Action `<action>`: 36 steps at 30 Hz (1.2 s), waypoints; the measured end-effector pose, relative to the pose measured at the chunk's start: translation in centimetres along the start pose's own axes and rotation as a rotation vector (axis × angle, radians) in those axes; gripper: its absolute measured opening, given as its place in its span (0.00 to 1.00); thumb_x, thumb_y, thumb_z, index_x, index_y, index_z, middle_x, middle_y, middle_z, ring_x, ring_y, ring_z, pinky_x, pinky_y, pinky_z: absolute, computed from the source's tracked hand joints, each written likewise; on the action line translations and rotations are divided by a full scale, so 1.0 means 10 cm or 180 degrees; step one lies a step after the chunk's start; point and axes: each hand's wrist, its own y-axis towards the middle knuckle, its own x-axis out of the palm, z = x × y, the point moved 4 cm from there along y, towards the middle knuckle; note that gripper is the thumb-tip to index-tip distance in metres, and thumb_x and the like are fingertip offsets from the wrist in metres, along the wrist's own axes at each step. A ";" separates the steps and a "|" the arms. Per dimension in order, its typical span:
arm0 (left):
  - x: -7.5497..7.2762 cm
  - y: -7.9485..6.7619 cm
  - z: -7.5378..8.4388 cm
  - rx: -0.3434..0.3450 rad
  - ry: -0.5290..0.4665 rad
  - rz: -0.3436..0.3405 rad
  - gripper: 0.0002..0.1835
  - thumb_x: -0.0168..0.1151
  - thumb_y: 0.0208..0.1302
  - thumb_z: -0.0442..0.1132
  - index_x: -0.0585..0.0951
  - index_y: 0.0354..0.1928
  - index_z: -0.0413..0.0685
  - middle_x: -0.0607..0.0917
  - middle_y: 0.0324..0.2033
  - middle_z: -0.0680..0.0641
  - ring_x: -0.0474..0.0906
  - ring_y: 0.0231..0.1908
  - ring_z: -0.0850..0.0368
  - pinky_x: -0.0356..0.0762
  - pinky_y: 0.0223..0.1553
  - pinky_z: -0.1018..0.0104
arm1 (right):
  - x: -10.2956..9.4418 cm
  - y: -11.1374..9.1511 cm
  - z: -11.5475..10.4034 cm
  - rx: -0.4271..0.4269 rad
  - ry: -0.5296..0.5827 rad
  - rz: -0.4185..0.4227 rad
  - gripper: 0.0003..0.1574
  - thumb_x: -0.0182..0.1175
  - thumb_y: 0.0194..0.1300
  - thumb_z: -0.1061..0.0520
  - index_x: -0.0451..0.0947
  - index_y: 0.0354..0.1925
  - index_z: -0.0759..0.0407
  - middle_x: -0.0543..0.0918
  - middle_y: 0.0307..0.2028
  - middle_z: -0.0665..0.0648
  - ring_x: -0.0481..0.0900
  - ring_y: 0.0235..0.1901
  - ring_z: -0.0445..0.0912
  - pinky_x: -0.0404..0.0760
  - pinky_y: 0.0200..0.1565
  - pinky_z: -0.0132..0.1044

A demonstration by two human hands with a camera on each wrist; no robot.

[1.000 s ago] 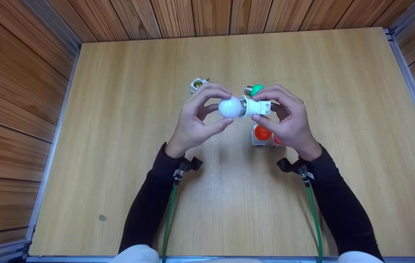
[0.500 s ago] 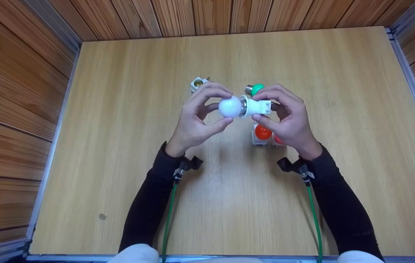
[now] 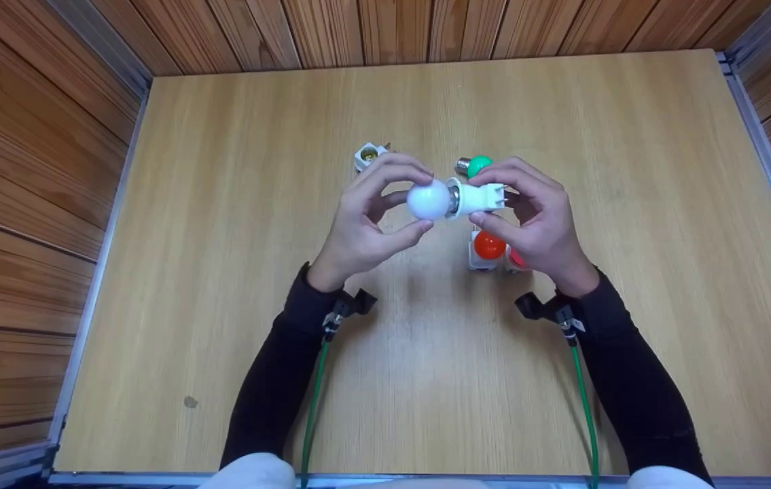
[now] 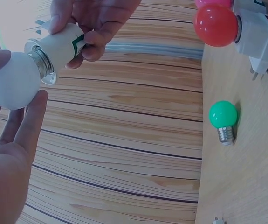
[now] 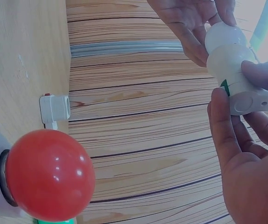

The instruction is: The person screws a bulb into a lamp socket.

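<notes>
Between the fingertips and thumb of my left hand [image 3: 368,221] is a white light bulb [image 3: 428,200], its round end toward that palm. My right hand [image 3: 534,214] pinches a white bulb socket [image 3: 479,199] by its sides. The bulb's metal screw base [image 4: 41,63] sits at the socket's mouth, with part of the thread still showing. Bulb and socket are in line, held above the table. Metal prongs on the socket's far end point toward my right palm in the head view. A green mark shows on the socket's side in both wrist views.
On the table [image 3: 256,204] a green bulb [image 3: 477,166] lies loose behind my right hand. A red bulb [image 3: 489,246] in a white socket stands nearer, beside a pink bulb [image 3: 517,259] partly hidden. Another white socket [image 3: 369,156] lies behind my left hand. Green cables trail from both wrists.
The socket has turned slightly about its length, so its prongs show more clearly. Both hands keep almost the same place and hold.
</notes>
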 end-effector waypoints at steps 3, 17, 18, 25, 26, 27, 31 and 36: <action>0.00 0.00 0.01 0.0027 -0.0013 -0.0018 0.23 0.75 0.58 0.23 0.79 0.55 0.25 0.77 0.55 0.27 0.79 0.59 0.53 0.89 0.62 0.50 | 0.00 0.00 0.00 0.0027 0.0008 -0.0001 0.21 0.70 0.57 0.78 0.82 0.51 0.79 0.87 0.48 0.49 0.84 0.46 0.45 0.91 0.52 0.29; 0.01 0.00 0.03 0.0182 0.0108 -0.0182 0.22 0.73 0.58 0.22 0.80 0.55 0.25 0.77 0.56 0.27 0.80 0.59 0.49 0.86 0.67 0.51 | 0.00 -0.02 0.00 0.0102 -0.0015 -0.0027 0.20 0.69 0.59 0.77 0.82 0.51 0.80 0.88 0.49 0.50 0.84 0.46 0.44 0.90 0.55 0.30; 0.01 0.00 0.03 0.0213 0.0125 -0.0199 0.22 0.72 0.58 0.21 0.80 0.55 0.25 0.77 0.56 0.27 0.80 0.59 0.49 0.86 0.67 0.51 | 0.00 -0.02 0.00 0.0102 -0.0020 -0.0030 0.20 0.69 0.59 0.77 0.82 0.51 0.80 0.88 0.49 0.50 0.85 0.46 0.44 0.90 0.55 0.30; 0.00 0.00 0.05 0.0370 0.0216 -0.0305 0.20 0.71 0.60 0.21 0.81 0.55 0.26 0.78 0.55 0.28 0.80 0.59 0.49 0.85 0.68 0.52 | 0.00 -0.01 0.00 0.0080 -0.0021 -0.0074 0.20 0.70 0.59 0.77 0.82 0.52 0.79 0.88 0.50 0.48 0.85 0.46 0.43 0.90 0.55 0.29; 0.00 0.00 0.05 0.0385 0.0219 -0.0318 0.20 0.71 0.60 0.22 0.82 0.55 0.26 0.78 0.55 0.28 0.80 0.59 0.49 0.85 0.68 0.52 | 0.00 -0.01 0.00 0.0081 -0.0012 -0.0075 0.21 0.70 0.59 0.77 0.82 0.51 0.80 0.88 0.49 0.48 0.85 0.46 0.43 0.90 0.55 0.29; 0.00 0.00 0.05 0.0401 0.0218 -0.0328 0.19 0.71 0.60 0.22 0.82 0.54 0.26 0.78 0.55 0.28 0.80 0.58 0.49 0.86 0.68 0.52 | 0.00 -0.01 0.00 0.0082 -0.0001 -0.0077 0.21 0.70 0.58 0.77 0.82 0.51 0.80 0.88 0.49 0.48 0.85 0.46 0.43 0.90 0.54 0.29; -0.01 0.00 0.05 0.0449 0.0237 -0.0360 0.18 0.71 0.61 0.23 0.82 0.54 0.26 0.79 0.54 0.28 0.80 0.58 0.48 0.86 0.67 0.52 | 0.01 -0.01 0.00 0.0092 0.0034 -0.0087 0.21 0.70 0.57 0.77 0.82 0.50 0.80 0.88 0.48 0.48 0.86 0.45 0.43 0.91 0.53 0.29; -0.01 0.00 0.06 0.0486 0.0280 -0.0415 0.18 0.71 0.61 0.23 0.83 0.53 0.27 0.79 0.55 0.29 0.79 0.59 0.49 0.86 0.67 0.52 | 0.01 -0.02 0.01 0.0119 0.0044 -0.0142 0.21 0.70 0.58 0.77 0.82 0.51 0.80 0.88 0.49 0.48 0.86 0.46 0.43 0.90 0.54 0.29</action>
